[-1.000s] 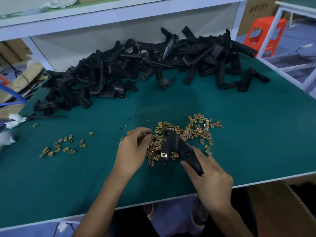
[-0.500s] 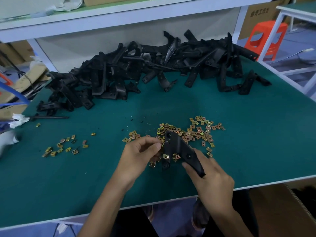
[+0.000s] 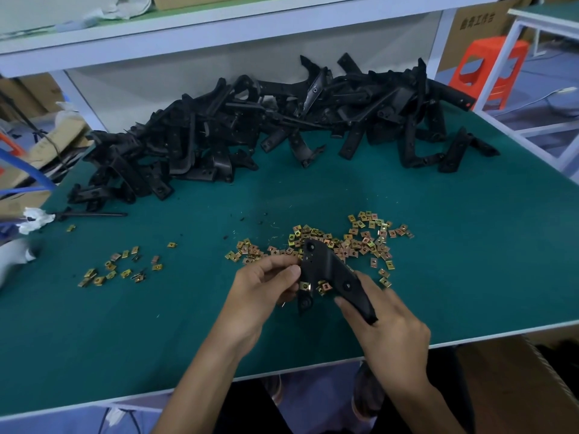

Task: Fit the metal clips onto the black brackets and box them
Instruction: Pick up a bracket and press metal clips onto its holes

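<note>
The green-topped bench [image 3: 470, 245] carries a large heap of black plastic brackets [image 3: 282, 126] along its far edge. A scatter of small gold-coloured square metal clips [image 3: 360, 242] lies near the front centre, with a smaller group well apart to the left. One black angled bracket [image 3: 326, 270] is raised above the clips. The right hand [image 3: 391, 333] has its grip closed on the bracket's lower arm. The left hand [image 3: 266, 286] pinches the bracket's upper edge.
</note>
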`<state>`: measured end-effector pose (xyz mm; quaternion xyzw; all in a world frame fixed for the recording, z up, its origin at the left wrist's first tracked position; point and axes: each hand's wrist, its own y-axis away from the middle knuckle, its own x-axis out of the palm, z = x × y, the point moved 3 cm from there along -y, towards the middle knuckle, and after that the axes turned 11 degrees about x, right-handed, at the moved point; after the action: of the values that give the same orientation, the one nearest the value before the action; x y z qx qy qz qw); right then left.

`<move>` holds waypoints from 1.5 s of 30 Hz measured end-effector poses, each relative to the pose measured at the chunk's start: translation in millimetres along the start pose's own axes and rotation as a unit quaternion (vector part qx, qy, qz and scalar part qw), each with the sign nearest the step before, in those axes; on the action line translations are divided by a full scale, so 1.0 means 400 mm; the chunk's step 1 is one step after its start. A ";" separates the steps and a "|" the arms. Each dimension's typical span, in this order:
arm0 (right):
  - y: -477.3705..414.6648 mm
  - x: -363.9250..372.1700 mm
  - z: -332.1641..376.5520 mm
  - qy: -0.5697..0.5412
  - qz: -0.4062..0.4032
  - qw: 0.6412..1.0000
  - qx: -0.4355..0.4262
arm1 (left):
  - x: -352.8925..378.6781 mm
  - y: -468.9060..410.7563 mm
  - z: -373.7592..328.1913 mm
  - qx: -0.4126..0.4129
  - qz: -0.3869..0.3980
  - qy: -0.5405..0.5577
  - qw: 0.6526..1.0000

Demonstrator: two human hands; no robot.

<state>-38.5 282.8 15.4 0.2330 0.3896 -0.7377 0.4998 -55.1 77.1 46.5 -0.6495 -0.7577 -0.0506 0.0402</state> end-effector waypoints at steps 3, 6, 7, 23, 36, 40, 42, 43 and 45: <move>0.000 -0.001 0.002 0.003 0.003 1.000 -0.001 | 0.005 -0.003 -0.002 0.002 -0.012 0.001 1.000; 0.001 0.002 0.003 0.003 0.002 1.000 -0.002 | 0.009 -0.006 -0.004 -0.004 -0.027 0.013 1.000; 0.001 0.002 0.003 0.001 0.000 1.000 -0.003 | 0.010 -0.007 -0.005 -0.004 -0.028 0.009 1.000; -0.002 0.003 0.002 0.014 -0.014 0.999 -0.035 | 0.019 -0.011 0.014 -0.002 -0.088 0.035 0.995; -0.004 0.006 0.003 0.032 -0.005 0.999 -0.038 | 0.057 -0.012 0.033 -0.049 -0.118 0.115 0.985; -0.004 0.010 -0.001 0.033 -0.002 0.999 -0.023 | 0.058 -0.010 0.031 -0.010 -0.107 0.032 0.994; -0.001 0.014 0.003 0.038 0.007 0.999 -0.010 | 0.055 0.003 0.031 0.029 -0.088 -0.054 0.994; 0.000 0.016 0.003 0.039 0.005 0.999 -0.006 | 0.053 0.008 0.033 0.046 -0.085 -0.103 0.990; 0.000 0.016 0.001 0.036 -0.008 0.999 -0.007 | 0.046 0.015 0.031 0.062 -0.106 -0.189 0.974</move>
<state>-41.2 279.0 10.9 0.2530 0.4141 -0.7302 0.4809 -52.1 97.6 36.6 -0.5592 -0.8180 0.1164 -0.0687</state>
